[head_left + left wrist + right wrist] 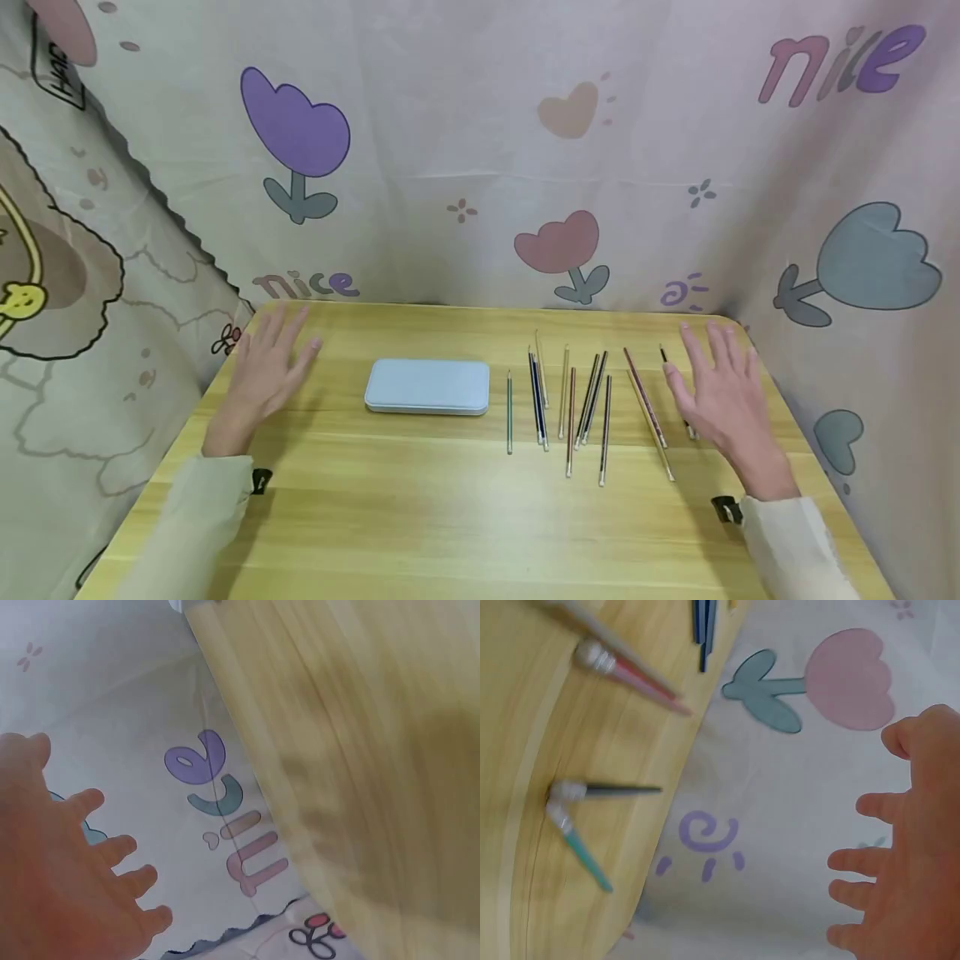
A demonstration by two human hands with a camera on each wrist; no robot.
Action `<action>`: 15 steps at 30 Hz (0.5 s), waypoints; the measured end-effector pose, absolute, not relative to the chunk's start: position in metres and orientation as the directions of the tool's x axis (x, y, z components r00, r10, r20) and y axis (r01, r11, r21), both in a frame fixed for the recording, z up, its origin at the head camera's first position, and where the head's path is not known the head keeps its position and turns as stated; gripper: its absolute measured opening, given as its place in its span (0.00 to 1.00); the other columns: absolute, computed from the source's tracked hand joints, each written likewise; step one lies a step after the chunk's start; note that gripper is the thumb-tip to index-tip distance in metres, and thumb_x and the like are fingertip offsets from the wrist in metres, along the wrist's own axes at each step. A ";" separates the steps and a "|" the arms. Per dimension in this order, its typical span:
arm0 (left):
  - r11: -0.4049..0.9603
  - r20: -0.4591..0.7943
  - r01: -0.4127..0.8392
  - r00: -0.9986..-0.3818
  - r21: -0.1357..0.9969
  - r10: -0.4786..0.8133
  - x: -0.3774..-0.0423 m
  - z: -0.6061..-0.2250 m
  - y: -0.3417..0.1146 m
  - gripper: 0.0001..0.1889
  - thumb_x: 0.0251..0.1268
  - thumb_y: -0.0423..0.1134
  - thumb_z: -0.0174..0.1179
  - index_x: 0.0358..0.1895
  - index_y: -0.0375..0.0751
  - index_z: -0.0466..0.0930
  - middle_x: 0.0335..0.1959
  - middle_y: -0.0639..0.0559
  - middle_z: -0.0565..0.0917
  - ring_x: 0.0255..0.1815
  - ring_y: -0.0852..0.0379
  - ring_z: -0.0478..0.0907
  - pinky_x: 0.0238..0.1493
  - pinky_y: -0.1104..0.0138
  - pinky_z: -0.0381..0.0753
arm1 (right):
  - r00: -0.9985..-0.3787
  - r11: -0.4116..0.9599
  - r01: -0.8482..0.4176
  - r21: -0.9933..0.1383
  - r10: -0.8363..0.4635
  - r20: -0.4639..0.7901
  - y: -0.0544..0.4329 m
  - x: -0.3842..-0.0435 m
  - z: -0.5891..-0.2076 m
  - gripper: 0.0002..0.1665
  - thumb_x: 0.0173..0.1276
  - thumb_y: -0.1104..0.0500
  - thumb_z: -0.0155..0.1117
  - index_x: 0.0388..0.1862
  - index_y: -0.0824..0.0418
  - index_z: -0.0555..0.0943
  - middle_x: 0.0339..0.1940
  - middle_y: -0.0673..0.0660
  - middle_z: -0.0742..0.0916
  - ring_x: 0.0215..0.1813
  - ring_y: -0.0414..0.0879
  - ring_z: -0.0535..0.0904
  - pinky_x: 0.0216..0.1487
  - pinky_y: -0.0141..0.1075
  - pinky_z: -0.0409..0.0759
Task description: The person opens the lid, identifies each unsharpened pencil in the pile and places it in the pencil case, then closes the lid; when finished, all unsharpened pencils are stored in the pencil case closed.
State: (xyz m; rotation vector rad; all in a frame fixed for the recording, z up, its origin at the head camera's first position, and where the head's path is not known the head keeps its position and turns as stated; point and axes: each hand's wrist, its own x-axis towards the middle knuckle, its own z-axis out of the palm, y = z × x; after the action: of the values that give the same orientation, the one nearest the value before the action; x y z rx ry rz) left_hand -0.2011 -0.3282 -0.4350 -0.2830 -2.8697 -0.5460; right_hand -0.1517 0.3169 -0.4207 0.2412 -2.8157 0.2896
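Note:
Fingers straight and spread, my left hand (266, 367) hovers over the table's far left corner, holding nothing. To its right lies a flat, pale blue case (427, 387) with its lid down. Several pencils are scattered from the case toward the right, among them a green pencil (509, 417) and a red pencil (572, 425). My right hand (720, 392), also spread and holding nothing, is over the far right corner. In the head view it partly covers a black pencil (664, 355). The right wrist view shows a teal pencil (589, 862) meeting the black one.
The wooden table (420, 517) ends at a hanging printed cloth (427, 108) behind it and at the sides. Dark blue pencils (602, 392) lie close together near the middle. A red and a yellow pencil (660, 454) overlap beside the right hand.

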 end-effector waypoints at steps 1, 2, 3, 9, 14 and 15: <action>0.904 0.247 0.235 -0.957 0.358 0.151 -0.200 -0.437 -0.326 0.35 0.84 0.58 0.36 0.84 0.46 0.46 0.83 0.32 0.41 0.80 0.25 0.38 0.73 0.26 0.32 | -0.937 0.963 -0.203 -0.177 -0.139 0.320 0.314 -0.151 -0.420 0.41 0.82 0.42 0.45 0.85 0.58 0.51 0.82 0.74 0.53 0.81 0.72 0.44 0.78 0.71 0.35; 0.891 0.261 0.248 -0.953 0.379 0.154 -0.200 -0.438 -0.323 0.34 0.84 0.57 0.37 0.84 0.45 0.47 0.83 0.30 0.42 0.79 0.23 0.40 0.73 0.25 0.35 | -0.932 0.960 -0.214 -0.183 -0.144 0.333 0.311 -0.150 -0.420 0.41 0.82 0.42 0.45 0.85 0.58 0.53 0.81 0.75 0.55 0.80 0.72 0.47 0.78 0.70 0.38; 0.879 0.271 0.256 -0.950 0.403 0.153 -0.199 -0.440 -0.321 0.34 0.84 0.56 0.38 0.84 0.45 0.48 0.82 0.29 0.43 0.79 0.22 0.42 0.72 0.24 0.37 | -0.922 0.954 -0.230 -0.189 -0.152 0.355 0.307 -0.150 -0.420 0.40 0.81 0.43 0.47 0.84 0.59 0.55 0.80 0.75 0.57 0.79 0.73 0.50 0.78 0.70 0.41; 0.733 0.306 0.322 -0.938 0.599 0.162 -0.196 -0.449 -0.310 0.31 0.84 0.48 0.42 0.83 0.43 0.51 0.82 0.31 0.49 0.79 0.25 0.46 0.73 0.25 0.43 | -0.844 0.911 -0.338 -0.236 -0.183 0.503 0.284 -0.147 -0.422 0.37 0.76 0.48 0.57 0.78 0.63 0.65 0.75 0.74 0.68 0.73 0.71 0.62 0.73 0.67 0.57; 0.623 0.341 0.359 -0.927 0.695 0.155 -0.193 -0.457 -0.303 0.29 0.85 0.43 0.43 0.83 0.44 0.54 0.81 0.33 0.55 0.78 0.27 0.53 0.73 0.28 0.53 | -0.825 0.873 -0.374 -0.314 -0.159 0.542 0.266 -0.145 -0.424 0.36 0.75 0.51 0.61 0.77 0.61 0.68 0.74 0.70 0.71 0.71 0.69 0.65 0.69 0.68 0.64; 0.601 0.342 0.359 -0.928 0.714 0.147 -0.192 -0.458 -0.301 0.28 0.85 0.42 0.43 0.83 0.45 0.54 0.81 0.34 0.56 0.76 0.26 0.55 0.72 0.29 0.55 | -0.824 0.863 -0.380 -0.331 -0.154 0.546 0.262 -0.146 -0.425 0.35 0.75 0.51 0.61 0.77 0.61 0.68 0.73 0.69 0.71 0.71 0.69 0.65 0.68 0.68 0.65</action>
State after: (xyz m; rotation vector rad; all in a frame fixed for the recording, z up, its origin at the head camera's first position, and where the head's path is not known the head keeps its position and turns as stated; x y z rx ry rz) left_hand -0.1918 -0.3011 -0.4577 -0.4159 -2.5817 -1.2337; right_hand -0.1457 0.2620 -0.4247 0.3889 -2.5185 0.5913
